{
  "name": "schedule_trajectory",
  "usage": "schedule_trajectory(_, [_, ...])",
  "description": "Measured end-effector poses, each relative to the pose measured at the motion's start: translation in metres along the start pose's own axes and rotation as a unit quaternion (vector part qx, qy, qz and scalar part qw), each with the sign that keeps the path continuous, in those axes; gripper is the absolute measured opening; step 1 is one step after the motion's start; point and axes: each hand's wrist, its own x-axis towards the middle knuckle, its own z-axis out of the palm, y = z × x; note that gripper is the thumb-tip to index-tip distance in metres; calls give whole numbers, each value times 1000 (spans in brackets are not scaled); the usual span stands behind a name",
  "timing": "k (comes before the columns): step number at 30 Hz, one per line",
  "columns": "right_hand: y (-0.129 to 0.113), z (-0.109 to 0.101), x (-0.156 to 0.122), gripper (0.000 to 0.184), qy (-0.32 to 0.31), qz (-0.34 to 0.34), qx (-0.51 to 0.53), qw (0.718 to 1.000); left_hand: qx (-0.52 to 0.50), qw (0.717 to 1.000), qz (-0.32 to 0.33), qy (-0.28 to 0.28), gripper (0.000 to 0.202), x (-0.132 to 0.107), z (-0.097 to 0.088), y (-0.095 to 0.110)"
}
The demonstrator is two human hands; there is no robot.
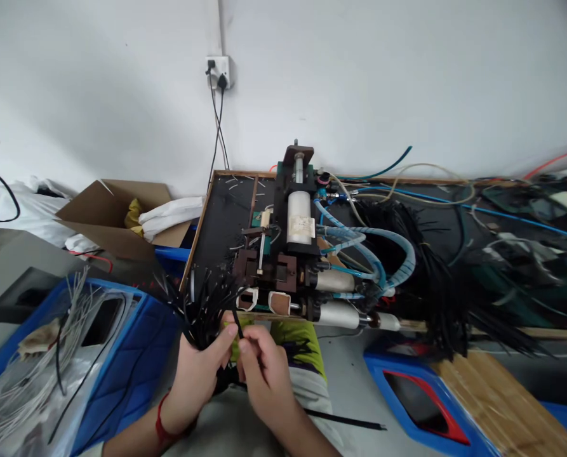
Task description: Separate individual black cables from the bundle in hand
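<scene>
My left hand (200,365), with a red band at the wrist, is closed round a bundle of black cables (207,304) whose ends fan out above the thumb. My right hand (266,368) is beside it, thumb and fingertips pinching a single black cable (237,320) that rises between the hands. Another stretch of black cable (350,419) sticks out to the right below my right forearm. Just beyond my fingers stands a pneumatic machine with a white cylinder (299,216) and brown jaw blocks (286,271). Two tan pads (279,303) sit at its front edge.
A blue bin (133,362) with white wires is at left, behind it an open cardboard box (106,216). Pale blue air hoses (397,244) loop right of the machine. A pile of black cables (435,279) hangs over the bench edge, above a blue crate (383,374) and brown-wrapped package (502,406).
</scene>
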Motion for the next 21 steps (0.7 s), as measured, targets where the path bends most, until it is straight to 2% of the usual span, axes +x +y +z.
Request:
schedule_trajectory(3, [-5, -4, 4, 22, -16, 9, 5, 1000, 15, 1000, 17, 2, 25, 3, -3, -2])
schedule_trajectory(6, [-6, -8, 7, 31, -69, 16, 17, 997, 23, 999, 47, 6, 22, 7, -5, -3])
schedule_trajectory(9, [4, -6, 7, 40, -105, 50, 132, 984, -3, 999, 47, 8, 21, 10, -3, 0])
schedule_trajectory(11, [13, -2, 7, 42, -77, 81, 271, 956, -34, 998, 36, 25, 19, 12, 0, 3])
schedule_trajectory(15, [22, 8, 7, 33, 10, 108, 485, 867, -74, 995, 41, 47, 22, 15, 3, 8])
schedule_trajectory(18, [20, 12, 10, 28, 3, 118, 557, 822, -79, 995, 41, 45, 21, 17, 3, 9])
schedule_trajectory(21, [18, 12, 13, 27, -5, 122, 589, 799, -77, 995, 37, 44, 21, 18, 3, 8])
